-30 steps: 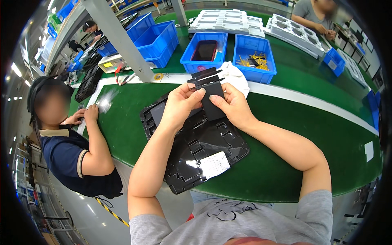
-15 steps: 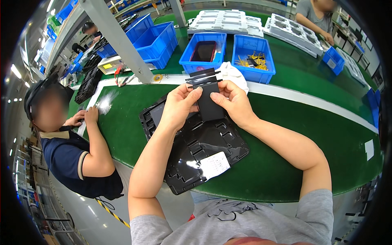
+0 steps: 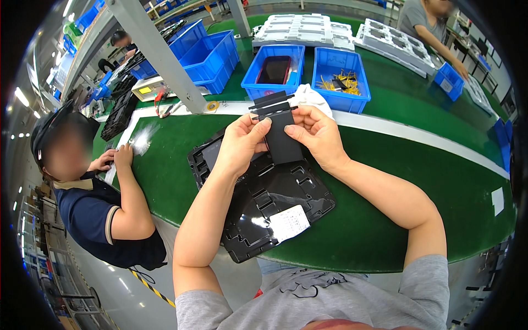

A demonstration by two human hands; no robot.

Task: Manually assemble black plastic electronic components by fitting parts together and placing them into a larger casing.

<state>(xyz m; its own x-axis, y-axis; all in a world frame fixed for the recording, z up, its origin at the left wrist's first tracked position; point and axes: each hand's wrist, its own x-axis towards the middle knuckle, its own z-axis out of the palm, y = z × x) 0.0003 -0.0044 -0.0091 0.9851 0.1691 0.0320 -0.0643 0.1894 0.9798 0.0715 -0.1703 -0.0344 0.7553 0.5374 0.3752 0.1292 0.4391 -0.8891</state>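
Since the frame one second ago, a co-worker's hand (image 3: pixel 462 71), far beyond the right hand, has reached down beside a small blue bin (image 3: pixel 443 77). Left hand (image 3: pixel 241 141): closed on the left edge of a flat black piece (image 3: pixel 284 142), thumb on its face. Right hand (image 3: pixel 320 135): closed at the opposite edge, thumb against it, fingers curled near the right ends of dark strips (image 3: pixel 271 100) at its top. The piece is held between both hands, above a black molded tray (image 3: pixel 291 190). White paper (image 3: pixel 289 223) lies on the tray, nearer the wearer than either hand. White cloth (image 3: pixel 314 97) lies just beyond the right fingers; a blue bin (image 3: pixel 344 103) holding yellow pieces (image 3: pixel 347 81) stands behind it.
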